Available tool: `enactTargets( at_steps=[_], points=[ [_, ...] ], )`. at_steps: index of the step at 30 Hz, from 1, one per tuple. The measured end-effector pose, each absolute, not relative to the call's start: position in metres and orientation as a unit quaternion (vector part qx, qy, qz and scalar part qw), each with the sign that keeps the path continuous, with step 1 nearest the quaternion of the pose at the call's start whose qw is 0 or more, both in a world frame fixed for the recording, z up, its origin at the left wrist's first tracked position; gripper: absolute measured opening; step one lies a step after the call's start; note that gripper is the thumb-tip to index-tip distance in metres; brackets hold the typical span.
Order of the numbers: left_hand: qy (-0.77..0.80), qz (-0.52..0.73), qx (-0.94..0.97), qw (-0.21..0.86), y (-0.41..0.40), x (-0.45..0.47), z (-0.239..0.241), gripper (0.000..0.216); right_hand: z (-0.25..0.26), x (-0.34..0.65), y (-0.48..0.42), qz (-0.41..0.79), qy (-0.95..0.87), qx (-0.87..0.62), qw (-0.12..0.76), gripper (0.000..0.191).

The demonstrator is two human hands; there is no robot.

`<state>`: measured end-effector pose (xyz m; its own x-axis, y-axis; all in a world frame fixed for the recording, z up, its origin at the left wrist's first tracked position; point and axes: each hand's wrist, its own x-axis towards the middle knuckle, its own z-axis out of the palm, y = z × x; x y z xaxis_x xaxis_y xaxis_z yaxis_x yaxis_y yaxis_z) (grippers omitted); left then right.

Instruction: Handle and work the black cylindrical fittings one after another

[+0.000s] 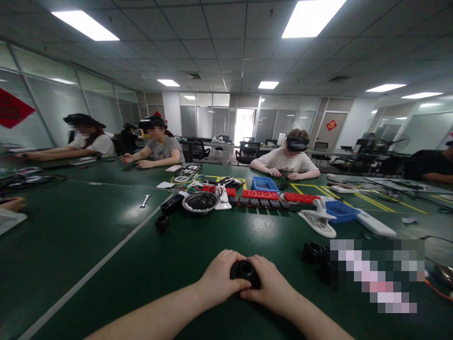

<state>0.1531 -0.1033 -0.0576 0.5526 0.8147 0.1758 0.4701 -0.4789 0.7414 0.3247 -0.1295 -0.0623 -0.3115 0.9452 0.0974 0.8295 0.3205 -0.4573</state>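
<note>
A small black round part with a hole in its top (pixel 247 267) is between my two hands, close to the green tabletop (pixel 170 288). From its left side, my left hand (pixel 220 277) closes on it with thumb and fingers. My right hand (pixel 271 279) wraps it from the right, the thumb near the left thumb. The fingers hide most of its sides, so its exact kind cannot be made out. A similar black part (pixel 162 224) stands ahead to the left. Another black round part (pixel 312 252) lies to the right, beside a blurred-out patch.
Farther up the table are a metal bowl (pixel 200 210), red socket strips (pixel 260 194), blue trays (pixel 264 185), a white clip stand (pixel 317 223) and a wrench (pixel 145 201). Several people sit around the table, one with a hand (pixel 12 204) at the left edge.
</note>
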Motion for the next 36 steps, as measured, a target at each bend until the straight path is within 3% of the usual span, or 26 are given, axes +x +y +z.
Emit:
enactTargets(
  at_steps=[5,13,19,23,27,31,36],
  points=[
    [0.350,0.240,0.834,0.353,-0.095,0.147,-0.053,0.039,-0.059,0.342,-0.121,0.299,-0.800,-0.491,0.171,0.029],
    [0.378,0.254,0.819,0.349,-0.101,0.153,-0.062,0.038,-0.062,0.327,-0.123,0.203,-0.769,-0.588,0.145,0.040],
    [0.432,0.287,0.794,0.317,-0.105,0.159,-0.067,0.037,-0.062,0.310,-0.133,0.083,-0.751,-0.640,0.139,0.028],
    [0.387,0.261,0.813,0.348,-0.099,0.153,-0.061,0.036,-0.058,0.323,-0.131,0.176,-0.787,-0.566,0.169,0.049],
    [0.364,0.239,0.819,0.373,-0.096,0.149,-0.056,0.039,-0.054,0.337,-0.126,0.290,-0.786,-0.518,0.172,0.030],
    [0.378,0.245,0.813,0.368,-0.100,0.152,-0.058,0.037,-0.059,0.339,-0.122,0.275,-0.773,-0.545,0.174,0.023],
    [0.436,0.274,0.793,0.327,-0.103,0.159,-0.065,0.036,-0.071,0.326,-0.121,0.204,-0.749,-0.604,0.178,0.039]
  ],
)
